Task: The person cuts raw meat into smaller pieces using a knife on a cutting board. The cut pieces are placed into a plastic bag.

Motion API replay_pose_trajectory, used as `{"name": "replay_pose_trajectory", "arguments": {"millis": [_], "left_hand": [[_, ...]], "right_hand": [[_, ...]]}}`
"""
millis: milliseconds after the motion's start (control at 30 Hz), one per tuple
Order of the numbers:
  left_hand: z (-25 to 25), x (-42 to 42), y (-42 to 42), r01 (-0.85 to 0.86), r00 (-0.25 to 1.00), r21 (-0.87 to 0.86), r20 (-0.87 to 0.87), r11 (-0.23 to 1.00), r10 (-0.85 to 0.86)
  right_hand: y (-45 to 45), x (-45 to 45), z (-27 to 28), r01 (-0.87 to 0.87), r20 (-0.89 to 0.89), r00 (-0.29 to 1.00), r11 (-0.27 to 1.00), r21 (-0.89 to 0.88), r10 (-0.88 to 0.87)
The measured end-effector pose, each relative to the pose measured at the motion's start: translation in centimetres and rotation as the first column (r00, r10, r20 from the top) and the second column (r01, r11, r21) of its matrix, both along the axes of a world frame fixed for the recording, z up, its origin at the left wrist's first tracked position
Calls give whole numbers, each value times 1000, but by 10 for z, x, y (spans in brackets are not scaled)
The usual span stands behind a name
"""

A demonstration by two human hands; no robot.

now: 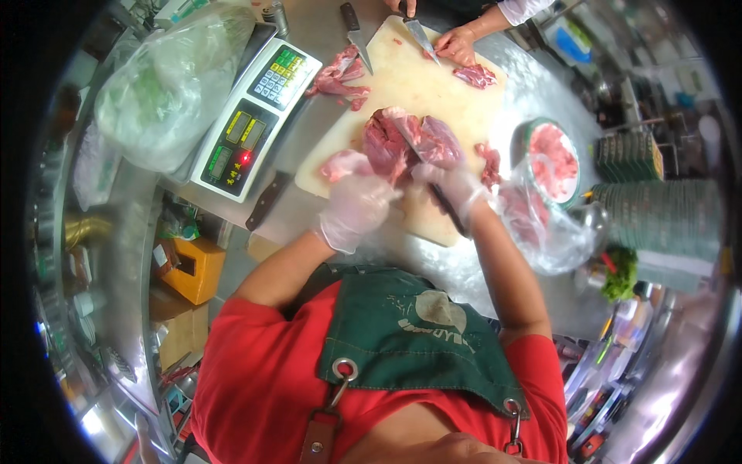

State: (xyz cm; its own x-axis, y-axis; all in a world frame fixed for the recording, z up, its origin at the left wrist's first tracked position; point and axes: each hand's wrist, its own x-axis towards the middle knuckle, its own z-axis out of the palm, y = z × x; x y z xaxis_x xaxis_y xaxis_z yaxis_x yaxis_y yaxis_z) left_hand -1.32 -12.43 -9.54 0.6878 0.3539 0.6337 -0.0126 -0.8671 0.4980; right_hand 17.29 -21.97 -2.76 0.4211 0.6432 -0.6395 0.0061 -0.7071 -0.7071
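A large piece of raw red meat (385, 142) lies on the white cutting board (342, 127). My right hand (452, 185), in a clear plastic glove, grips a knife (446, 206) whose dark handle points towards me; its blade lies across the meat. Also gloved, my left hand (359, 206) is at the meat's near left edge, beside a paler lump (346, 165). Its fingers are blurred, so whether they pinch the meat cannot be told. Smaller meat scraps (490, 162) lie right of the large piece.
Across the board, a co-worker's hands (455, 45) work with another knife (420, 35) on small meat. At left are a digital scale (255, 116), a filled plastic bag (168, 93) and a dark-handled knife (268, 200). A bowl of meat (550, 159) and a bagged piece (524, 214) are right.
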Motion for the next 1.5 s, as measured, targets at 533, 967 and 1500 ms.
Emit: {"name": "replay_pose_trajectory", "arguments": {"millis": [533, 967, 1500], "left_hand": [[14, 53, 55, -447, 858, -322, -417, 835, 299], [74, 48, 86, -385, 813, -919, -381, 86, -440], [23, 26, 86, -148, 929, -989, -141, 8, -343]], "right_hand": [[-48, 2, -11, 212, -193, 959, 977, 11, -206], [-78, -22, -38, -80, 325, 945, 987, 138, 31], [-77, -33, -43, -149, 683, 724, 989, 21, 95]]}}
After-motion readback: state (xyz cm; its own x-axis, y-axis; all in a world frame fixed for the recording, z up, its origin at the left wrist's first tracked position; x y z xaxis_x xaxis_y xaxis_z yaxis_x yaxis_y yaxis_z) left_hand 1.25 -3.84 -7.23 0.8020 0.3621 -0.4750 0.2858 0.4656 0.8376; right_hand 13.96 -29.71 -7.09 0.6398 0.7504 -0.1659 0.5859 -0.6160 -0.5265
